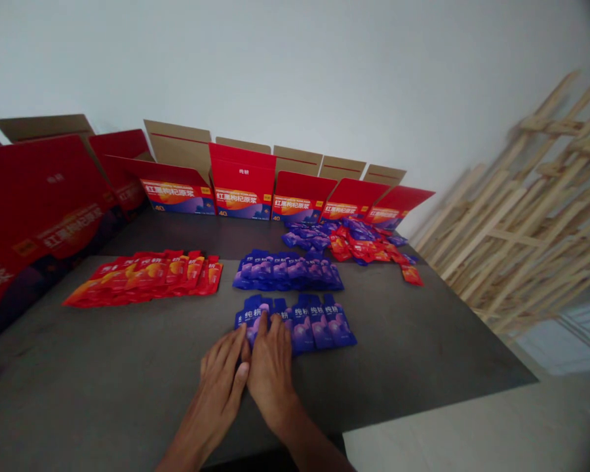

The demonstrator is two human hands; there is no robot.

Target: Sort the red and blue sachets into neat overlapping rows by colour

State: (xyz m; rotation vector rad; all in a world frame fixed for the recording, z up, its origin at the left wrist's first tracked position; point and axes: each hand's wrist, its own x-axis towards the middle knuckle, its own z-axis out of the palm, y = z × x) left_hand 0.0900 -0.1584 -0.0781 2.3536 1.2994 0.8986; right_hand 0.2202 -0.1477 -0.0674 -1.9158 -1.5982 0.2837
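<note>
Several purple pouches (302,328) lie overlapping in a row near the middle of the dark table (403,367). My left hand (221,373) rests at the row's left end, fingers stretched out flat. Beside it, touching, my right hand (273,364) lies on the pouches with its fingertips, thumb side hidden. Just behind is a second overlapping row of purple pouches (290,270). To the left, red pouches (147,278) lie overlapped in a longer row.
Open red cartons (243,190) stand along the wall, with a larger one (44,216) at the left edge. A mixed heap of red and purple pouches (358,241) lies at the back right. Wooden frames (526,229) lean beyond the table's right edge.
</note>
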